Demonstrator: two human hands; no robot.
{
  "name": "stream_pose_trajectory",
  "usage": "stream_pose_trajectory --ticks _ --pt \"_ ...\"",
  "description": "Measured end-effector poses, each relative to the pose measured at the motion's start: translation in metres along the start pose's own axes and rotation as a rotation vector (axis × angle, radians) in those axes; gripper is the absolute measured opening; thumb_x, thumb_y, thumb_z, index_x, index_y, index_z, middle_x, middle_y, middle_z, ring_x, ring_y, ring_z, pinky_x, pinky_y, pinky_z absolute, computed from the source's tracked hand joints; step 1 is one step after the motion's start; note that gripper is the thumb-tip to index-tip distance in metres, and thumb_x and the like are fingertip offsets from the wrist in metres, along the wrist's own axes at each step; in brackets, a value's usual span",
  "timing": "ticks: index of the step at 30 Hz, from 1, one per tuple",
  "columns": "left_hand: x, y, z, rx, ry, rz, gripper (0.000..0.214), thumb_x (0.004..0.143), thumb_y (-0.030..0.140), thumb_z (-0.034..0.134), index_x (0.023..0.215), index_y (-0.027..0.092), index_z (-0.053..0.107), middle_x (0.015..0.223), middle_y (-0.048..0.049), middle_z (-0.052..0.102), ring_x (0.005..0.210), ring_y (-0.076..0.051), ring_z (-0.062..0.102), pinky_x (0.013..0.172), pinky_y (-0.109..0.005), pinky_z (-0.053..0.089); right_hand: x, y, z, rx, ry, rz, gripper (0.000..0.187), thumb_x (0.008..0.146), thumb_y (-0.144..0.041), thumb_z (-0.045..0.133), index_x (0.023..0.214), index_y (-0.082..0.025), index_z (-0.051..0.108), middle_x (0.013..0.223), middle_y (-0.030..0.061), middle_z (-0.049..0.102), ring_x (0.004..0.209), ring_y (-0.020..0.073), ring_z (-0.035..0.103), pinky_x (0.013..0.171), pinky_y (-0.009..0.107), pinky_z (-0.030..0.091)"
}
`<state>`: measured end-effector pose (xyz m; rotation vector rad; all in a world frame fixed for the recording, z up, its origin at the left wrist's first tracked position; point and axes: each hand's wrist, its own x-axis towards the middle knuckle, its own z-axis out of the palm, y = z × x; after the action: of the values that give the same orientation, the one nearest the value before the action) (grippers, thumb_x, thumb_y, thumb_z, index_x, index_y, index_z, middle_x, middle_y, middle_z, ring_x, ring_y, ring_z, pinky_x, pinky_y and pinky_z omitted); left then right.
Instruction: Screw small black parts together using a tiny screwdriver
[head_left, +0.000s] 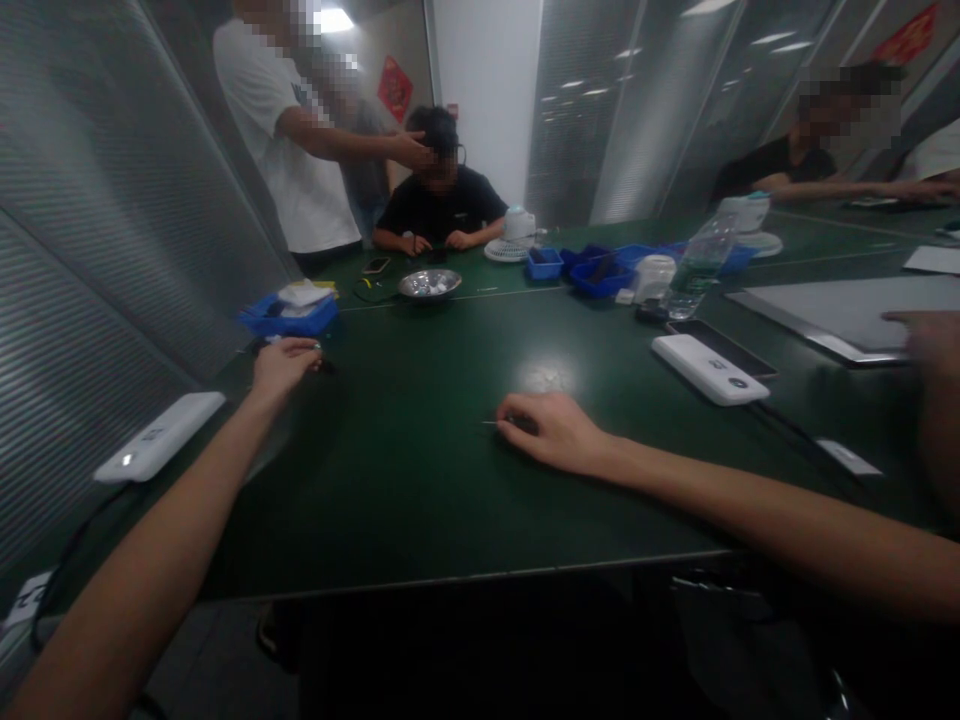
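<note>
My left hand (283, 366) reaches out to the far left of the dark green table (420, 490), just in front of a blue tray (289, 315). Its fingers are pinched on a small pale thing that I cannot make out. My right hand (553, 430) rests on the table near the middle, fingers curled around a thin metal tool (499, 423) whose tip points left.
White power banks lie at the left edge (159, 436) and at the right (709, 368). A metal bowl (429, 285), blue bins (600, 270), a water bottle (697, 265) and a small fan (514, 238) stand further back. Other people sit and stand at the far side. Another person's hand (930, 340) is at the right.
</note>
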<state>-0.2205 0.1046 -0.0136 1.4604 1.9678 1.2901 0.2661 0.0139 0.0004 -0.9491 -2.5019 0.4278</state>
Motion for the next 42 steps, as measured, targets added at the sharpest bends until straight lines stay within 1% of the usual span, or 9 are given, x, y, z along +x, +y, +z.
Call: stream_pose_trajectory --ticks 5,11,16,20,23,27,31,37,42 --pt "0.002 0.002 0.002 -0.242 0.055 -0.160 0.038 0.082 0.012 0.064 0.119 0.007 0.070 0.093 -0.0095 0.070 0.071 -0.009 0.062 0.071 -0.021 0.054 0.000 0.001 0.002 0.000 0.008 0.002 0.019 0.097 -0.034 0.056 0.102 -0.019 0.068 0.086 0.0029 0.070 0.068 0.0141 0.059 0.063 0.027 0.039" --pt "-0.003 0.007 0.002 -0.349 0.065 -0.320 0.025 0.074 0.007 0.068 0.099 0.007 0.072 0.079 -0.0075 0.066 0.066 -0.013 0.064 0.060 -0.023 0.057 0.000 0.003 0.003 -0.007 0.007 -0.004 0.020 0.097 -0.035 0.056 0.103 -0.020 0.067 0.088 0.0029 0.071 0.071 0.0147 0.061 0.065 0.028 0.039" --pt "-0.014 0.024 0.006 -0.488 -0.022 -0.336 0.023 0.076 0.006 0.065 0.099 0.007 0.070 0.080 -0.0087 0.065 0.077 -0.019 0.071 0.070 -0.031 0.064 0.000 0.002 0.002 -0.009 0.009 -0.008 0.019 0.098 -0.035 0.056 0.103 -0.020 0.067 0.087 0.0023 0.071 0.070 0.0143 0.060 0.065 0.028 0.039" --pt "-0.016 0.035 0.006 -0.566 -0.023 -0.293 0.019 0.084 0.008 0.062 0.101 0.007 0.069 0.082 -0.0072 0.062 0.075 -0.014 0.068 0.077 -0.027 0.062 0.000 0.001 0.001 -0.007 -0.004 -0.001 0.019 0.098 -0.035 0.056 0.103 -0.020 0.067 0.089 0.0027 0.071 0.071 0.0147 0.061 0.064 0.027 0.039" --pt "-0.013 0.034 0.002 -0.532 0.002 -0.279 0.020 0.090 0.007 0.056 0.107 0.007 0.067 0.086 -0.0067 0.062 0.078 -0.010 0.065 0.083 -0.022 0.059 0.000 0.001 0.000 -0.003 -0.004 -0.007 0.020 0.098 -0.035 0.056 0.104 -0.020 0.067 0.090 0.0031 0.071 0.072 0.0152 0.061 0.066 0.028 0.040" --pt "-0.009 0.023 -0.004 -0.444 -0.024 -0.277 0.023 0.093 0.004 0.052 0.113 0.006 0.064 0.090 -0.0089 0.064 0.079 -0.011 0.065 0.083 -0.025 0.058 0.001 0.001 0.000 -0.007 -0.005 -0.013 0.021 0.098 -0.036 0.055 0.104 -0.019 0.067 0.088 0.0031 0.070 0.069 0.0150 0.060 0.064 0.028 0.039" --pt "-0.004 0.008 -0.009 -0.318 -0.049 -0.224 0.023 0.088 0.005 0.062 0.111 0.003 0.065 0.087 -0.0088 0.067 0.073 -0.012 0.063 0.078 -0.027 0.056 0.001 0.000 -0.001 0.001 -0.011 -0.007 0.020 0.098 -0.035 0.056 0.104 -0.019 0.067 0.086 0.0030 0.070 0.068 0.0146 0.059 0.064 0.027 0.038" --pt "0.001 -0.007 -0.014 -0.162 -0.072 -0.120 0.032 0.079 0.014 0.077 0.107 0.001 0.070 0.094 -0.0120 0.072 0.078 -0.016 0.065 0.074 -0.028 0.053 0.001 0.000 0.000 -0.009 -0.012 -0.007 0.019 0.097 -0.034 0.056 0.103 -0.019 0.067 0.085 0.0026 0.069 0.067 0.0137 0.058 0.064 0.027 0.038" --pt "0.006 -0.019 -0.009 -0.061 -0.060 -0.084 0.034 0.077 0.022 0.078 0.107 0.005 0.075 0.098 -0.0120 0.074 0.075 -0.014 0.059 0.066 -0.024 0.046 0.000 -0.001 0.000 -0.014 -0.012 0.002 0.020 0.098 -0.034 0.056 0.103 -0.019 0.067 0.085 0.0025 0.069 0.067 0.0137 0.058 0.063 0.027 0.038"
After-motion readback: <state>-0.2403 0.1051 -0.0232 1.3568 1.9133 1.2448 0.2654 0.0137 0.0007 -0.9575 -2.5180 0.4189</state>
